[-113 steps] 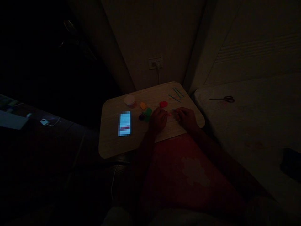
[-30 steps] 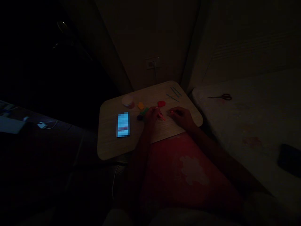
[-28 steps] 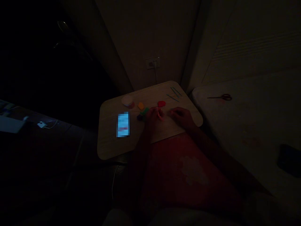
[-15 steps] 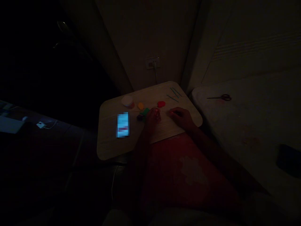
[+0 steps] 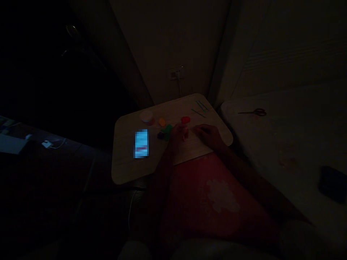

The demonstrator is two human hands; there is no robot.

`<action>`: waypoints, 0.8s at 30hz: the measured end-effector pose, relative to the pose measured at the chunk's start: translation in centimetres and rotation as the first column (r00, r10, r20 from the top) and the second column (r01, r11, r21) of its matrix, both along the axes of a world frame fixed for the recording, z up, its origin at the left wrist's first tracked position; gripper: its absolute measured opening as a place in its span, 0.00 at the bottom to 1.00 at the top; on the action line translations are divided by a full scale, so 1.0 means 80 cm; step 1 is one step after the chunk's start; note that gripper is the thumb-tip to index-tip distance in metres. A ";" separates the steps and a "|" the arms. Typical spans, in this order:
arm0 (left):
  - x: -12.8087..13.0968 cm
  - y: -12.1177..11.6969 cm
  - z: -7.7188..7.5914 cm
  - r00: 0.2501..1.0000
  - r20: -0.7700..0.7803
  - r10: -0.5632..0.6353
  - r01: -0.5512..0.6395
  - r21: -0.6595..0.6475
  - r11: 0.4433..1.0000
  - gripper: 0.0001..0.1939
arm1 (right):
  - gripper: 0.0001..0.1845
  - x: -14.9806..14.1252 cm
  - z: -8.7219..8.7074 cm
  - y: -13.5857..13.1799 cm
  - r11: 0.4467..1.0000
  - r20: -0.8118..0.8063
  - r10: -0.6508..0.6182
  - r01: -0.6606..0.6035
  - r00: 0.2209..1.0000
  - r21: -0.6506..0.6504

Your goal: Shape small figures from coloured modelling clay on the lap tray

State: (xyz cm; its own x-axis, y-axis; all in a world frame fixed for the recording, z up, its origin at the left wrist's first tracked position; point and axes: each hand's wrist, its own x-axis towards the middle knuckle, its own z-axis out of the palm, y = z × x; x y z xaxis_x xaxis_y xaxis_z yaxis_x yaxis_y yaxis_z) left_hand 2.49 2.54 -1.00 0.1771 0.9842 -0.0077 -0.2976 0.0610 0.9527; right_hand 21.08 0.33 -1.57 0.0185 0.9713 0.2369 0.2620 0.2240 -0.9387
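Observation:
On the small wooden table (image 5: 124, 166), my left hand (image 5: 178, 133) is curled beside a green lump (image 5: 167, 132) that looks like modelling clay. Its fingertips look reddish, and whatever they hold is too dark to make out. A red lump (image 5: 185, 119) lies just beyond these fingers. To the right, my right hand (image 5: 208, 134) rests low over the tabletop with its fingers drawn together in a pinch. Anything between them is hidden in the dimness. Left of the green lump sit a dark lump (image 5: 161, 135) and a yellow-orange lump (image 5: 162, 122).
A lit phone (image 5: 141, 143) lies on the table's left, with a pale-lidded tub (image 5: 146, 117) behind it. Several thin green sticks (image 5: 200, 108) are at the far right corner. Scissors (image 5: 253, 112) lie on the pale surface at right. A wall socket (image 5: 176, 73) holds a plug.
My left hand has turned slightly, and its fingers reach a little further right and down. My right hand stays nearly in place. The lumps have not visibly moved.

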 end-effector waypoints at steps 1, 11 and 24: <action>0.000 0.000 -0.001 1.000 -0.003 -0.004 0.004 0.014 1.000 0.19 | 0.14 0.000 0.001 0.000 1.000 0.002 -0.003 0.003 1.000 -0.003; -0.002 0.003 -0.007 0.999 -0.039 -0.008 0.010 0.041 0.999 0.19 | 0.12 -0.001 0.004 -0.003 0.997 0.048 -0.067 0.068 0.997 -0.021; -0.001 0.001 -0.004 1.000 -0.005 0.015 -0.015 0.002 1.000 0.17 | 0.17 0.004 -0.001 0.001 0.993 0.084 0.006 -0.015 0.996 0.113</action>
